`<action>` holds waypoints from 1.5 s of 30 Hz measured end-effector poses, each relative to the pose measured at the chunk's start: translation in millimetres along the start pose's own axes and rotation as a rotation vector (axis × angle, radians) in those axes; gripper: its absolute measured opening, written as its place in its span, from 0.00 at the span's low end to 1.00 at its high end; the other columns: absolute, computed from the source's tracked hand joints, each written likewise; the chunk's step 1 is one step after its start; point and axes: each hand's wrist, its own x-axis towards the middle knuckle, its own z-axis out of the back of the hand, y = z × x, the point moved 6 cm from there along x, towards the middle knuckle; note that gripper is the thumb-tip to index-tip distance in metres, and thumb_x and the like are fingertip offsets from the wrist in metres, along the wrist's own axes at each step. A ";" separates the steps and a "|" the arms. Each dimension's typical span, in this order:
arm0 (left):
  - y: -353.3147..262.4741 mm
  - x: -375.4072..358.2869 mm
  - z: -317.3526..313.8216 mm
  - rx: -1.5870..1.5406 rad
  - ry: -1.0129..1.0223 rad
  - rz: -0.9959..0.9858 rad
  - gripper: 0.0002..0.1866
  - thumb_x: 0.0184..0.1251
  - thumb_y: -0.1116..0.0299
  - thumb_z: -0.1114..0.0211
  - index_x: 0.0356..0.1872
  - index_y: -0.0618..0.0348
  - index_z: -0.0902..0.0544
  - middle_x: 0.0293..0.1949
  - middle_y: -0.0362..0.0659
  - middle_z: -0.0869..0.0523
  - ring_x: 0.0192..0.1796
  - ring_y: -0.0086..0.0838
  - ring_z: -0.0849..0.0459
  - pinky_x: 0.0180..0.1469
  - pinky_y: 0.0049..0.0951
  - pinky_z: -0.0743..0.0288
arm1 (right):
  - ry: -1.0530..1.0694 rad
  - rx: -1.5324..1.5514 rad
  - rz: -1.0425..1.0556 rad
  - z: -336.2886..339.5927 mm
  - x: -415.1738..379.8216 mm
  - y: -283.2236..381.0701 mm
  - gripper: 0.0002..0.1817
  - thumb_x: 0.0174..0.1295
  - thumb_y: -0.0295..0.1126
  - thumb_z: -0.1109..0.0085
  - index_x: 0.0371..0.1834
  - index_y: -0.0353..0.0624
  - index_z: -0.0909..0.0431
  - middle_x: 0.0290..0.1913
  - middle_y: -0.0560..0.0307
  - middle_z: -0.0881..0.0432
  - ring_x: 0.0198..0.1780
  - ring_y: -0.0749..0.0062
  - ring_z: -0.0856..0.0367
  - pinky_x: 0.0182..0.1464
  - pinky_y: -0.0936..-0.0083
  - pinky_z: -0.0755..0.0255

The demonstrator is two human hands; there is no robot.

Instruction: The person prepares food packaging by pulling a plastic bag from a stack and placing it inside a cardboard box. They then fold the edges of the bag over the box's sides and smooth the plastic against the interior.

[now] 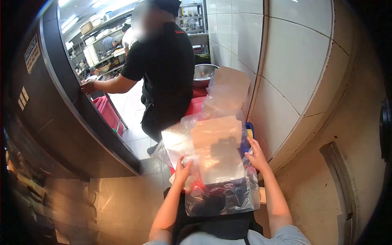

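A clear plastic bag [222, 200] lies across my lap and the surface in front of me, with a flat pale card sheet [216, 143] in or under it. My left hand [182, 170] is at the left side of the plastic, its thumb and fingers closed on a crumpled edge. On the right, my right hand [256, 155] is beside the sheet with fingers apart, near a blue object [249, 128] with a yellow part. Whether its fingertips touch the plastic is hard to tell. A white sheet [177, 143] shows at the left under the plastic.
Behind the sheet are another pale card in plastic [232, 81], a metal bowl [204, 72] and a red surface [197, 105]. A person in black [167, 69] stands ahead, an arm reaching left. A tiled wall [294, 61] rises on the right; a dark partition [61, 106] is left.
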 end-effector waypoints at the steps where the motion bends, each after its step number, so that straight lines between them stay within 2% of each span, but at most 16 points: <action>1: -5.7 -10.1 -1.1 0.077 0.023 -0.058 0.30 0.63 0.59 0.35 0.60 0.61 0.35 0.28 0.38 0.22 0.28 0.19 0.26 0.26 0.21 0.32 | 0.011 0.026 0.009 -0.6 -2.4 -0.5 0.37 0.49 0.17 0.47 0.68 0.40 0.41 0.67 0.45 0.39 0.67 0.51 0.38 0.67 0.68 0.42; 4: -8.0 -21.1 -3.7 0.308 -0.016 -0.171 0.33 0.58 0.63 0.31 0.61 0.64 0.36 0.29 0.44 0.20 0.31 0.30 0.21 0.33 0.27 0.28 | 0.051 0.147 -0.112 6.7 4.6 20.4 0.37 0.48 0.14 0.52 0.68 0.38 0.41 0.67 0.43 0.41 0.67 0.50 0.38 0.67 0.68 0.41; 6: -23.1 -33.1 -10.1 0.485 -0.060 -0.172 0.34 0.56 0.65 0.31 0.61 0.64 0.37 0.34 0.50 0.20 0.36 0.37 0.20 0.40 0.32 0.27 | 0.038 -0.022 -0.073 0.8 0.8 9.9 0.37 0.49 0.14 0.52 0.68 0.39 0.41 0.68 0.43 0.42 0.67 0.49 0.38 0.67 0.67 0.42; 9: -65.1 -55.4 -16.1 0.699 -0.300 -0.514 0.35 0.54 0.65 0.31 0.61 0.64 0.36 0.49 0.60 0.26 0.52 0.48 0.26 0.54 0.43 0.32 | 0.041 -0.132 -0.020 2.4 0.4 10.4 0.37 0.50 0.14 0.52 0.68 0.41 0.42 0.68 0.43 0.42 0.67 0.48 0.40 0.68 0.66 0.42; 12: -134.8 -77.2 -39.9 0.763 -0.228 -0.843 0.33 0.56 0.68 0.34 0.63 0.59 0.37 0.60 0.58 0.35 0.63 0.48 0.36 0.62 0.45 0.40 | 0.063 -0.187 0.021 0.5 -1.1 17.1 0.37 0.52 0.15 0.50 0.69 0.43 0.43 0.69 0.47 0.43 0.66 0.47 0.38 0.65 0.64 0.37; 14: -155.0 -72.6 -79.7 0.812 0.239 -0.962 0.36 0.56 0.66 0.35 0.67 0.53 0.39 0.65 0.54 0.38 0.68 0.50 0.40 0.65 0.50 0.43 | 0.080 -0.180 0.035 -2.1 2.2 23.3 0.37 0.52 0.15 0.49 0.69 0.44 0.43 0.69 0.48 0.43 0.65 0.46 0.36 0.63 0.63 0.35; 17: -130.0 -58.5 -130.0 1.067 0.630 -1.067 0.40 0.58 0.62 0.37 0.72 0.45 0.46 0.72 0.48 0.48 0.73 0.49 0.49 0.67 0.57 0.48 | 0.103 -0.283 0.067 -10.4 3.7 21.4 0.37 0.52 0.17 0.47 0.69 0.47 0.43 0.69 0.51 0.43 0.61 0.46 0.32 0.59 0.64 0.30; 21: -33.3 -31.4 -147.6 1.549 0.916 -0.914 0.53 0.52 0.58 0.31 0.74 0.35 0.60 0.75 0.44 0.58 0.75 0.48 0.54 0.67 0.67 0.57 | 0.116 -0.333 -0.048 -0.2 0.2 26.0 0.39 0.51 0.28 0.38 0.69 0.54 0.41 0.71 0.49 0.47 0.66 0.46 0.39 0.62 0.57 0.36; 24: -24.7 -45.9 -140.7 1.613 0.885 -0.934 0.48 0.56 0.48 0.36 0.74 0.37 0.56 0.75 0.44 0.57 0.75 0.48 0.54 0.66 0.68 0.58 | 0.136 -0.459 -0.013 19.5 -9.3 66.4 0.40 0.50 0.39 0.33 0.69 0.58 0.40 0.72 0.48 0.50 0.70 0.47 0.48 0.64 0.52 0.45; 26: -14.3 -49.2 -135.2 1.464 0.815 -0.947 0.42 0.61 0.38 0.49 0.74 0.38 0.52 0.75 0.45 0.56 0.75 0.48 0.55 0.66 0.68 0.61 | 0.289 -0.393 0.077 16.8 -16.0 88.6 0.40 0.49 0.44 0.33 0.69 0.57 0.38 0.72 0.47 0.52 0.71 0.49 0.52 0.66 0.51 0.51; 30: -13.6 -58.5 -135.6 1.452 0.814 -0.947 0.39 0.65 0.36 0.57 0.73 0.38 0.51 0.75 0.46 0.59 0.75 0.49 0.56 0.67 0.68 0.64 | 0.680 -0.219 0.225 -12.6 -55.6 81.7 0.28 0.52 0.52 0.36 0.58 0.58 0.25 0.68 0.54 0.38 0.69 0.53 0.44 0.66 0.47 0.56; 33: -7.3 -65.9 -139.6 1.416 0.811 -0.934 0.38 0.65 0.35 0.58 0.73 0.37 0.51 0.75 0.45 0.59 0.75 0.49 0.57 0.67 0.67 0.64 | 0.768 -0.285 0.050 -3.3 -69.3 53.0 0.22 0.54 0.54 0.39 0.49 0.58 0.18 0.63 0.59 0.31 0.69 0.59 0.42 0.67 0.47 0.59; 37: -10.5 -76.1 -149.3 1.383 0.864 -0.849 0.38 0.65 0.38 0.57 0.74 0.37 0.52 0.75 0.45 0.59 0.76 0.48 0.60 0.67 0.66 0.62 | 0.861 -0.349 -0.032 7.7 -76.4 54.0 0.25 0.55 0.55 0.40 0.53 0.56 0.21 0.63 0.57 0.29 0.69 0.61 0.42 0.67 0.44 0.60; 40: 8.8 -73.1 -150.8 1.714 0.587 -1.215 0.38 0.66 0.43 0.53 0.74 0.39 0.53 0.75 0.46 0.60 0.76 0.49 0.60 0.67 0.67 0.61 | 0.683 -0.243 -0.055 14.8 -66.4 74.1 0.31 0.56 0.56 0.41 0.60 0.52 0.27 0.62 0.52 0.29 0.68 0.57 0.41 0.68 0.50 0.57; 43: -13.8 -79.1 -151.2 1.438 0.978 -0.817 0.32 0.69 0.58 0.56 0.73 0.45 0.51 0.75 0.50 0.58 0.76 0.48 0.65 0.67 0.66 0.59 | 0.768 -0.080 0.059 7.0 -33.6 98.8 0.34 0.58 0.49 0.39 0.64 0.44 0.34 0.61 0.48 0.28 0.64 0.52 0.34 0.64 0.63 0.42; 45: -1.7 -74.2 -151.2 1.483 0.989 -0.824 0.31 0.69 0.60 0.55 0.73 0.46 0.50 0.75 0.50 0.57 0.76 0.47 0.64 0.67 0.66 0.60 | 0.831 0.280 0.083 -14.7 -6.5 109.8 0.31 0.60 0.44 0.39 0.63 0.40 0.33 0.59 0.44 0.27 0.60 0.52 0.28 0.60 0.70 0.35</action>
